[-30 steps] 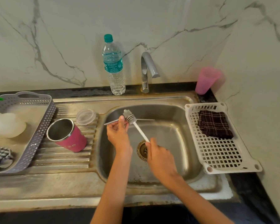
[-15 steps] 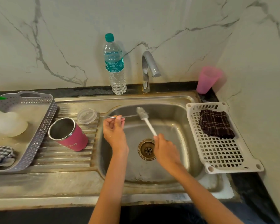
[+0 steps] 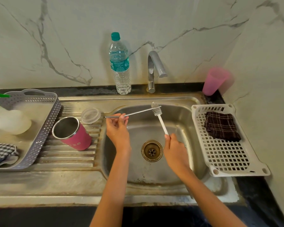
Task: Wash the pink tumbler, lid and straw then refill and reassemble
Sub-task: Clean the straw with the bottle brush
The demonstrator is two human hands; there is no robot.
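A: brush (image 3: 156,110) has swung right since half a second back. Its bristles now sit against the far tip of the straw (image 3: 138,112), and the straw tilts up more.

B: yep. fingertips (image 3: 121,116) of the left hand (image 3: 117,131) pinch the straw by its left end. The right hand (image 3: 175,149) curls round the brush's white handle. Both are over the sink (image 3: 154,174). pink tumbler (image 3: 75,136) lies tipped on the drainboard (image 3: 69,154), with the clear lid (image 3: 90,115) just behind it.

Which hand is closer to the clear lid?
Left. The left hand, pinching the metal straw, is just right of the clear lid; the right hand, holding the brush, is farther off over the sink by the drain.
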